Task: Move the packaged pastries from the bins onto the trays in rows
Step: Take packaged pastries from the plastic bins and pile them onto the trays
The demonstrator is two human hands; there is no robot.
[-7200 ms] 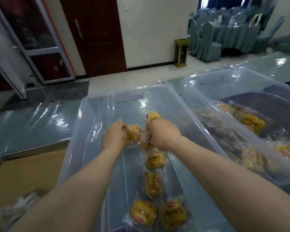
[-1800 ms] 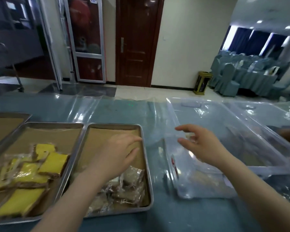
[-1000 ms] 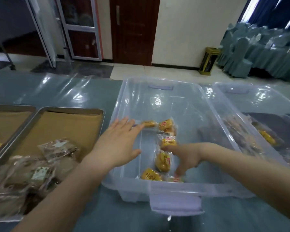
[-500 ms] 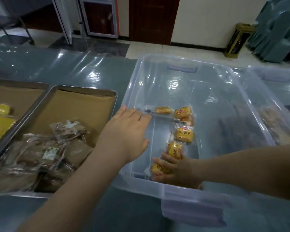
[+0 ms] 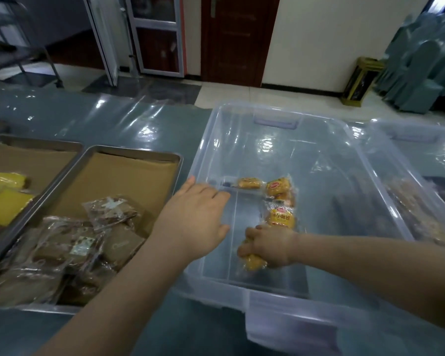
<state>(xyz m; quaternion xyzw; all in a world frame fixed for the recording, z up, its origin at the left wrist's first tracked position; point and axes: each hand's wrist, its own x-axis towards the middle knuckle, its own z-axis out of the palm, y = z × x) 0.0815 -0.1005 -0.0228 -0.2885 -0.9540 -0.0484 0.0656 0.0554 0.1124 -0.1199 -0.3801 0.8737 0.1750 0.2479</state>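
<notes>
A clear plastic bin in front of me holds a few yellow packaged buns. Inside it, near the front wall, my right hand grips a yellow bun packet, fingers curled around it. My left hand hovers flat with straight fingers over the bin's left rim and holds nothing. Left of the bin, a metal tray lined with brown paper carries a heap of brown packaged pastries at its near end.
A second tray further left holds yellow cake packets. Another clear bin with packets stands at the right. Shiny plastic sheeting covers the blue table. Doors, a small gold bin and covered chairs stand beyond.
My right hand has closed around the bun packet near the bin's front wall. The left hand stayed over the bin's left rim. The view shifted slightly right.
</notes>
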